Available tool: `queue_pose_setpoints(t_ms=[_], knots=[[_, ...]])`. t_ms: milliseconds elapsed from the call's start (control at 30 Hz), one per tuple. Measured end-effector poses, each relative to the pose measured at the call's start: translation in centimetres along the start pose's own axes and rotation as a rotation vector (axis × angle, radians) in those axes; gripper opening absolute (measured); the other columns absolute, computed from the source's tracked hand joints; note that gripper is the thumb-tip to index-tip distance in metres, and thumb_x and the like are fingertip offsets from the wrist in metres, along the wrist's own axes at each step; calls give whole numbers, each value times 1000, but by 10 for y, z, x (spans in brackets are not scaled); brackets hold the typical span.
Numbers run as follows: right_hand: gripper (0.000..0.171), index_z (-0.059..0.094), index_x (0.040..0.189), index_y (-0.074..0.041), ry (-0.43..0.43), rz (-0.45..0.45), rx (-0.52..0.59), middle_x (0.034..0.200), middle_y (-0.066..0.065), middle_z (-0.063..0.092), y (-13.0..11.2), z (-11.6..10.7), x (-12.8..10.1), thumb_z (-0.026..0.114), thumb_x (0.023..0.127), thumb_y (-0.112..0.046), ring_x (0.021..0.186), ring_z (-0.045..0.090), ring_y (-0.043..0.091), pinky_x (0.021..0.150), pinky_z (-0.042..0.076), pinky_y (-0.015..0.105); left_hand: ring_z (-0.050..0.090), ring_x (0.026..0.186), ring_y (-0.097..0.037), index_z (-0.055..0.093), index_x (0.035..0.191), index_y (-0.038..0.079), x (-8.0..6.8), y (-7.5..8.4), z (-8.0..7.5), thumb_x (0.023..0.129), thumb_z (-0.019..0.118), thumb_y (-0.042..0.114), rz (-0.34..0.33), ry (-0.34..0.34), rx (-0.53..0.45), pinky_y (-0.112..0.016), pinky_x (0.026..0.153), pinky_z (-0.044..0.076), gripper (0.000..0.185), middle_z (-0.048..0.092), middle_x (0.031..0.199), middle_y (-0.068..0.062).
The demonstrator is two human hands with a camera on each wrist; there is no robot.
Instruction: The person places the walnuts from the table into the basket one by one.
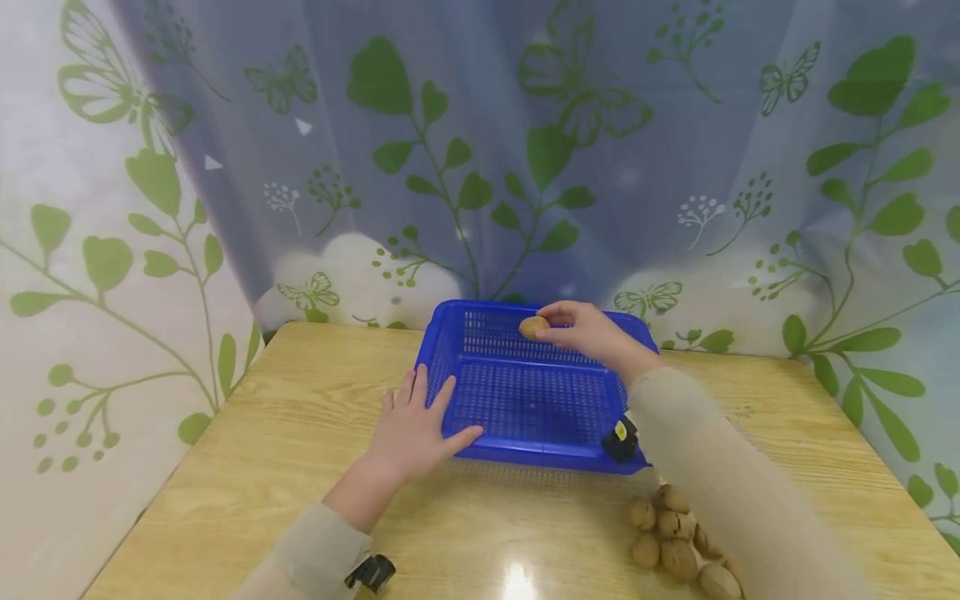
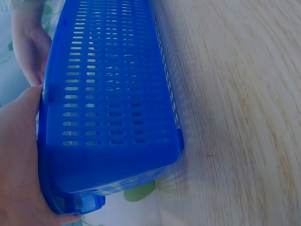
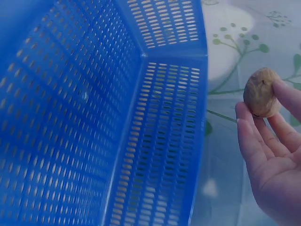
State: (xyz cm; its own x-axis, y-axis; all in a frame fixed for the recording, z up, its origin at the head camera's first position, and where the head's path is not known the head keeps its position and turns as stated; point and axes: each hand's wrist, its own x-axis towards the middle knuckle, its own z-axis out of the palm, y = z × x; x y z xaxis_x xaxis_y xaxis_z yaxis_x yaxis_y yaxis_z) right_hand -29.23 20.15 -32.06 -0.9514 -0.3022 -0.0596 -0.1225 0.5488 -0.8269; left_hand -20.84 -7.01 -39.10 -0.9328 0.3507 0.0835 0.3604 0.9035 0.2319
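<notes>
A blue perforated plastic basket [image 1: 536,404] stands on the wooden table, its bottom bare. Above its far side, my right hand [image 1: 581,331] pinches a walnut [image 3: 261,92] between thumb and fingertips; in the right wrist view the tan, wrinkled shell shows beyond the basket's rim. My left hand [image 1: 411,429] lies spread over the basket's near left corner, fingers extended. The left wrist view shows that hand along the rim, with the basket's slotted side wall [image 2: 108,94] beside it.
Several walnuts [image 1: 678,558] lie in a cluster on the table [image 1: 262,433] at the near right, partly hidden by my right sleeve [image 1: 735,475]. A leaf-and-butterfly patterned curtain [image 1: 480,150] hangs close behind the table's back edge.
</notes>
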Motion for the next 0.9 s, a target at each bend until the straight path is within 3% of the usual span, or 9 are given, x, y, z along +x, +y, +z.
queue_pose_setpoints(t_ms=[333,567,733,900], knots=[[47,48,129,6,-43,72,21,126,23,54,8,41,57,64,89,-14,109,56,31,89,47,39,8,139,-41,30,147,13,0,0,-2,82,34,76,7,20,29,-62,105,15,90,15,150,-27],[46,48,127,11,-45,111,22,122,26,56,16,67,70,62,89,-12,101,61,34,88,48,42,5,139,-40,28,148,15,-2,1,4,82,31,78,-1,10,32,-61,105,14,91,14,150,-26],[50,40,133,12,-32,119,93,130,27,49,14,65,72,58,91,-10,110,57,34,91,46,41,7,139,-40,31,147,14,-1,1,1,82,35,75,-5,25,30,-61,105,15,89,16,150,-27],[50,40,136,7,-51,102,49,130,23,51,11,41,62,57,94,-15,111,56,32,92,45,43,7,139,-40,31,147,13,0,0,1,83,36,75,-7,23,28,-61,105,14,89,15,150,-27]])
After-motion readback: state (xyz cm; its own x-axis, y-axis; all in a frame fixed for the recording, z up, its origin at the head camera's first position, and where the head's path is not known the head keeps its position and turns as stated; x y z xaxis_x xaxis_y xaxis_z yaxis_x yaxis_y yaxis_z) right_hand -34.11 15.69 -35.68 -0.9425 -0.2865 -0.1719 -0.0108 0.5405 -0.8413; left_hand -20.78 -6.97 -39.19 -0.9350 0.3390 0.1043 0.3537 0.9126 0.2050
